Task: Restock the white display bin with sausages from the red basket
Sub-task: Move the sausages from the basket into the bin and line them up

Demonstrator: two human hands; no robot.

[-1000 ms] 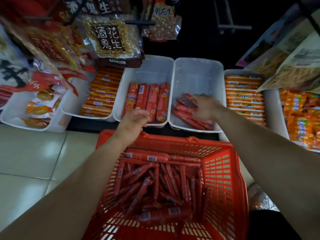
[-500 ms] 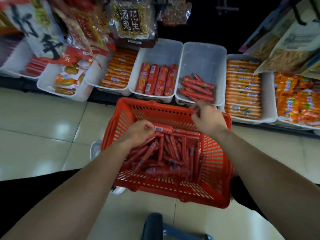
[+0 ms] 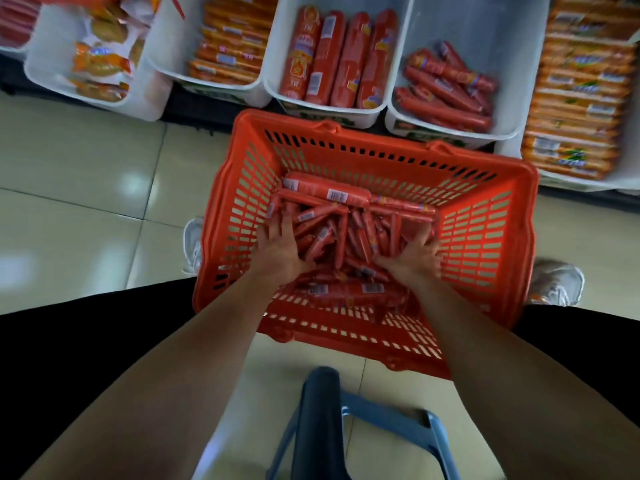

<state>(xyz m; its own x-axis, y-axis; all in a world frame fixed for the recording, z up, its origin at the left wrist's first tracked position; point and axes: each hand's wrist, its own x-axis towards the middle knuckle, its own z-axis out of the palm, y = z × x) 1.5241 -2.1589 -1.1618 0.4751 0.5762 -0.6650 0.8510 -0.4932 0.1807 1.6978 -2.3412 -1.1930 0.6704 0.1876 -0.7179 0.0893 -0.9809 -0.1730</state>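
Inside the basket, the left hand is spread flat on the sausages — grip open; the right hand likewise, gripping nothing. Beyond the basket's far rim, the bin is part-filled.

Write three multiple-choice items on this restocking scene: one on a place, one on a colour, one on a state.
1. Where are both hands? A in the red plastic basket; B in a white bin; C on the blue stool.
2. What colour is the stool? A green; B blue; C yellow.
3. How full is the white display bin holding the thin red sausages? A empty; B partly filled; C heaped over.

A: left hand and right hand press into sausages inside the basket.
B: stool is blue.
B: bin shows bare wall behind its sausages.
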